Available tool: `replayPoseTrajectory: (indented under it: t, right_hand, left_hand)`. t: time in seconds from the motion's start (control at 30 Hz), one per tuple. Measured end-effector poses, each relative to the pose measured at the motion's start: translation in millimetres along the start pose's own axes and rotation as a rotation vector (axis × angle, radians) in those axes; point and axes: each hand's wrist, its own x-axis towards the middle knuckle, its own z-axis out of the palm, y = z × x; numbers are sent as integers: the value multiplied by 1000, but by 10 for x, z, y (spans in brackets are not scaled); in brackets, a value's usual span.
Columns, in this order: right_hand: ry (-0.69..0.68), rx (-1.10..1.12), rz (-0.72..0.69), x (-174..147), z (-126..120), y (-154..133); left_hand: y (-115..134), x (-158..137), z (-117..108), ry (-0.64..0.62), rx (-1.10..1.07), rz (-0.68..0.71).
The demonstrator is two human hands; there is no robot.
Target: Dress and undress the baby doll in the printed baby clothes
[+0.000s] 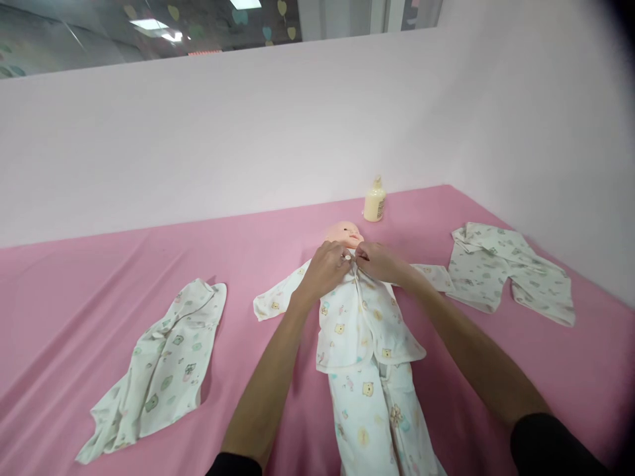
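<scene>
A baby doll (344,233) lies on its back on the pink cloth, dressed in a white printed jacket (342,330) and matching trousers (364,413). Both my hands meet at the jacket's collar, just under the doll's chin. My left hand (327,268) pinches the collar edge, and a small pale round button or snap shows by its fingertips. Opposite it, my right hand (380,261) has its fingers closed on the other collar edge. Below the hands the jacket's front edges lie close together at the chest and part toward the hem. The sleeves stretch out to both sides.
A pale yellow pump bottle (374,201) stands behind the doll's head. To the left lies a white printed garment (169,363); another garment (510,271) is spread at the right. Pink cloth (99,311) covers the surface, which a white wall (223,145) bounds behind and at the right.
</scene>
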Motion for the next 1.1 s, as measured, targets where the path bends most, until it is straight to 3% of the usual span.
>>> replayPoseTrajectory:
  t: [0.2,0.43,0.7,1.1]
  right_hand:
    - [99,-50,111,-154,-192,-104]
    - [-104,-138,26,-424,-174,-415]
    - [-168,-203,28,-420,-157,-373]
    - [-101,-424,-64,-515,-127,-469]
  left_hand:
    - [23,-40,-145,-11,58,-99]
    - [151,-108,-168,-106,199,-6]
    - [144,-165,-127,-127,309,40]
    - [244,-274,-190,-186,304,34]
